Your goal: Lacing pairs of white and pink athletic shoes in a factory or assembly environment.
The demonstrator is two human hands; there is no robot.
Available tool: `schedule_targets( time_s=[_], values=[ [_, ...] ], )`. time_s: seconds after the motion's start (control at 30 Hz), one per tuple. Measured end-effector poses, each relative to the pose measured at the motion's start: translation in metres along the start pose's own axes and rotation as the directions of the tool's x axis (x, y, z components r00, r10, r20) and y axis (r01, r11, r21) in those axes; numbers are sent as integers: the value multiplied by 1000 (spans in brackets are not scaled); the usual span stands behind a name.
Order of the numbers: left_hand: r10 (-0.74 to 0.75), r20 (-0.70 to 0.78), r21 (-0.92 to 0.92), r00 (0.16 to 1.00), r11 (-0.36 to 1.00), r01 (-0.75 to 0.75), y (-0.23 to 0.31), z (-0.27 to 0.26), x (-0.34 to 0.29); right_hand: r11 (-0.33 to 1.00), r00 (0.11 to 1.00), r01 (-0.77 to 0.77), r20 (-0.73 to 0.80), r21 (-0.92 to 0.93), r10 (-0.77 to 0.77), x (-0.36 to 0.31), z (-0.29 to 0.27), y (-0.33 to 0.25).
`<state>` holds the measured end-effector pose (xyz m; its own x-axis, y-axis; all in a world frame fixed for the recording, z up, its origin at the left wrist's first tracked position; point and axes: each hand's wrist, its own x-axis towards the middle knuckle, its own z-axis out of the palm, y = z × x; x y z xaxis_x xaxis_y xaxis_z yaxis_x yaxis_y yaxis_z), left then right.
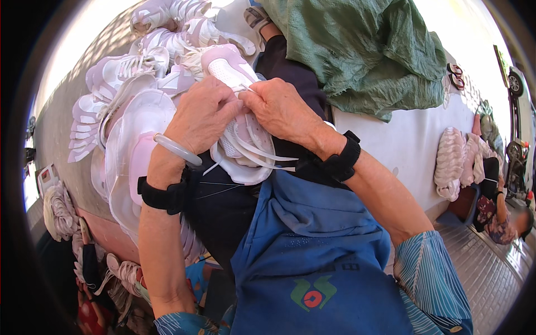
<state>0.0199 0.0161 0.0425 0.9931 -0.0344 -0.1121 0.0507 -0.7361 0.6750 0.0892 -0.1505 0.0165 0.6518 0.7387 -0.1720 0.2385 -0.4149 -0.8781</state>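
Note:
A white and pale pink sneaker upper (230,62) lies across my lap, its toe end pointing away from me. White shoelace (262,158) runs over it, with loose ends trailing toward my right side. My left hand (209,109) is closed, thumb and fingers pinched together at the upper's lacing. Close beside it, my right hand (285,111) pinches the lace between thumb and forefinger, and a short stretch of lace shows above the fingertips. The two hands nearly touch, and they hide the middle of the upper.
Stacked sneaker uppers (123,72) crowd my left side, with nested white and pink ones (142,128) nearest my arm. A green woven sheet (363,50) spreads ahead. Another person (502,223) sits far right beside bundled uppers (449,162). Sandals (456,77) lie beyond.

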Motion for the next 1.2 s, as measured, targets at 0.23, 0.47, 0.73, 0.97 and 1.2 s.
schedule_targets(
  time_s=[0.23, 0.47, 0.73, 0.97, 1.2],
  values=[
    [-127, 114, 129, 985, 985, 112, 11, -1, 14, 981, 992, 48, -102, -186, -68, -51, -13, -8],
    [-157, 33, 195, 987, 970, 148, 20, 4, 19, 907, 995, 98, 56, -409, -83, -80, 4, -17],
    [-129, 16, 432, 991, 895, 110, 26, 13, 27, 968, 980, 177, 125, -177, -156, -78, 13, -19],
    [-174, 20, 598, 985, 791, 127, 39, 21, 33, 977, 944, 199, 282, -74, -171, -74, 36, -35],
    [-189, -128, 262, 974, 940, 217, 32, 6, 15, 949, 842, 257, 525, -181, -128, -83, 23, -32]
  ],
)
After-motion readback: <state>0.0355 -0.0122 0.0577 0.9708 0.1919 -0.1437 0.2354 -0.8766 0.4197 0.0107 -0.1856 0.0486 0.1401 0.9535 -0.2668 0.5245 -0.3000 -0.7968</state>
